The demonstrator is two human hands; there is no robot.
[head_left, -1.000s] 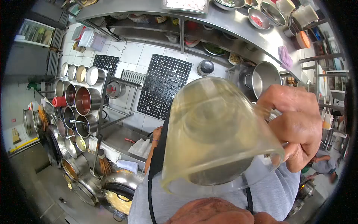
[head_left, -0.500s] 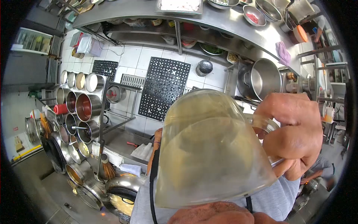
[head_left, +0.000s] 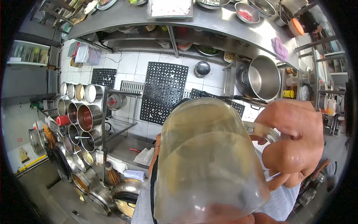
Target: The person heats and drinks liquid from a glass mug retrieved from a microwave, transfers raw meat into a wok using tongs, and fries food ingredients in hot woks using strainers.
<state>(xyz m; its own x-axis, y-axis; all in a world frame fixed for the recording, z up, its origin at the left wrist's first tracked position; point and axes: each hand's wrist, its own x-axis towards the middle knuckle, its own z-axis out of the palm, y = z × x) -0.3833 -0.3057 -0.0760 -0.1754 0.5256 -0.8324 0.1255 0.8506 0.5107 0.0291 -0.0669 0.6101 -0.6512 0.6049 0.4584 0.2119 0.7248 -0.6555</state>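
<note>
A large clear mug with some pale yellowish liquid fills the middle of the view. It is tilted up close to the camera, its rim near the bottom edge by the face. My right hand is closed around the mug's handle, with fingers curled through it. Of my left arm, only a narrow strip shows to the left of the mug. The fingers of my left hand are hidden behind the mug.
A steel table with bowls and a tray runs across the back. A big steel pot stands right. On the left is a rack of steel containers. A black mat lies on the tiles. Another person is at lower right.
The mug has shifted slightly down in view and is tipped a little differently, still in my right hand. The background has moved slightly as my head turned.
</note>
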